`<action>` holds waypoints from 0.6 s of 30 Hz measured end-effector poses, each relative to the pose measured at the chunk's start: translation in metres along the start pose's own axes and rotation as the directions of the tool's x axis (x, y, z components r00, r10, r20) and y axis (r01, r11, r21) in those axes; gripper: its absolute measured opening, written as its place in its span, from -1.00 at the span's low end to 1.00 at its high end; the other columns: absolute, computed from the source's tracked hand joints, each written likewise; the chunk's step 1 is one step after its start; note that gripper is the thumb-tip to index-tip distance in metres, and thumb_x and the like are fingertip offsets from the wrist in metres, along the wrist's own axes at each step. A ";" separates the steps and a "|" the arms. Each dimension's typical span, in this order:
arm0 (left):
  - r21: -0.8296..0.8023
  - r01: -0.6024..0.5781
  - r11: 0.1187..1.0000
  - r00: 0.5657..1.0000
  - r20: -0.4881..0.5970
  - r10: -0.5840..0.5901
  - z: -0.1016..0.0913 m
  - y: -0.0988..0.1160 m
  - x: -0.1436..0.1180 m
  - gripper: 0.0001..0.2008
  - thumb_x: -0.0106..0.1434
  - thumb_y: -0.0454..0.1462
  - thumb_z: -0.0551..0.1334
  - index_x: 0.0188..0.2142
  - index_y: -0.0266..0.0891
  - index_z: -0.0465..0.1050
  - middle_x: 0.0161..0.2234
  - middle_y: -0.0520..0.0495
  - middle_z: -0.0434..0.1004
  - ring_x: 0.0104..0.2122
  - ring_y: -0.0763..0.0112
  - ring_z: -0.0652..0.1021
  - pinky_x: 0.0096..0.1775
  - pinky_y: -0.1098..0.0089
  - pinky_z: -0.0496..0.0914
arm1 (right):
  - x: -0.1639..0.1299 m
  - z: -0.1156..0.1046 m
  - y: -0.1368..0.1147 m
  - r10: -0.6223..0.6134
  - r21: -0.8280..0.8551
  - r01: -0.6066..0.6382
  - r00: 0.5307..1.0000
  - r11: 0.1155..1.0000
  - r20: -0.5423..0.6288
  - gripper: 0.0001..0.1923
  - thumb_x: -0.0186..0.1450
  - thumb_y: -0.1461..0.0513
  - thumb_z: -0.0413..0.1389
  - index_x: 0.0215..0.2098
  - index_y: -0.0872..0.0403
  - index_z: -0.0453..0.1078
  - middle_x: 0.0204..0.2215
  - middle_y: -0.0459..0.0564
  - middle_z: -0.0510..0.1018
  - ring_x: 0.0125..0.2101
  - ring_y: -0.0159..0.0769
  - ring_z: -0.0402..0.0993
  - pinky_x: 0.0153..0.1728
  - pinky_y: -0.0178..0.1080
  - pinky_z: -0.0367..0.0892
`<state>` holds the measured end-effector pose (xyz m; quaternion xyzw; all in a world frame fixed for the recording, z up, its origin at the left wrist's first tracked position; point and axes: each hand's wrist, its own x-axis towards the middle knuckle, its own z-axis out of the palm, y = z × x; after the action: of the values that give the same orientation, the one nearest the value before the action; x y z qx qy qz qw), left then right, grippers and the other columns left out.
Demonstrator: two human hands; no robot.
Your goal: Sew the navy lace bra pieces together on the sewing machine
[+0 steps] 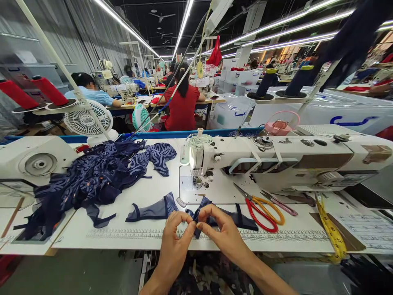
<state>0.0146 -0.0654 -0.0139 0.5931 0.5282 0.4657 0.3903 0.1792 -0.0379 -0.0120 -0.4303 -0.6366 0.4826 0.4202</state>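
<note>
A navy bra with sheer mesh wings point(150, 210) lies spread across the table's front, its dark middle bunched up between my hands. My left hand point(177, 231) pinches the bra's middle between thumb and forefinger. Right beside it, my right hand point(221, 229) pinches the same part, the fingertips of both hands almost touching. What exactly sits between the fingertips is too small to make out. Behind my hands stands a white sewing machine point(227, 153), its lit needle area point(198, 180) just beyond the bra.
At left is a heap of navy patterned garments point(101, 176). Scissors with red and orange handles point(267, 213), pink-handled snips point(281, 203) and a yellow tape measure point(330, 229) lie at right. A printed ruler point(123, 234) runs along the front edge. A white fan point(89, 119) stands behind; people sew beyond.
</note>
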 end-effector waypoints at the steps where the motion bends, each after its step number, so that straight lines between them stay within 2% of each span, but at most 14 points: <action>1: -0.009 0.002 1.000 1.000 0.000 -0.002 0.001 -0.001 0.000 -0.79 0.34 -0.14 0.13 -0.38 -0.18 0.32 -0.34 -0.02 0.36 -0.26 0.30 0.41 -0.16 0.34 0.29 | 0.000 0.000 0.000 0.004 -0.002 -0.004 1.000 1.000 0.004 -0.85 0.29 0.13 0.18 -0.30 0.03 0.37 -0.35 -0.10 0.42 -0.29 -0.31 0.35 -0.21 -0.25 0.27; 12: -0.015 -0.023 1.000 1.000 -0.002 0.023 0.002 -0.004 -0.002 -0.80 0.35 -0.16 0.14 -0.39 -0.18 0.32 -0.35 0.00 0.35 -0.26 0.31 0.38 -0.14 0.34 0.25 | 0.001 0.002 -0.002 -0.012 0.019 0.012 0.999 1.000 -0.038 -0.85 0.25 0.14 0.20 -0.35 0.03 0.36 -0.42 -0.12 0.40 -0.35 -0.31 0.33 -0.27 -0.26 0.27; 18: -0.017 0.012 1.000 1.000 -0.025 -0.013 0.005 -0.008 -0.002 -0.80 0.35 -0.15 0.14 -0.37 -0.18 0.33 -0.35 0.00 0.34 -0.27 0.32 0.38 -0.18 0.36 0.25 | -0.002 0.006 -0.001 -0.132 -0.135 0.116 0.985 0.984 -0.115 -0.85 0.29 0.17 0.16 -0.41 0.03 0.35 -0.44 -0.09 0.40 -0.36 -0.29 0.34 -0.30 -0.25 0.25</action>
<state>0.0175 -0.0657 -0.0235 0.5805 0.5327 0.4752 0.3916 0.1736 -0.0419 -0.0121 -0.4447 -0.6646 0.3863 0.4597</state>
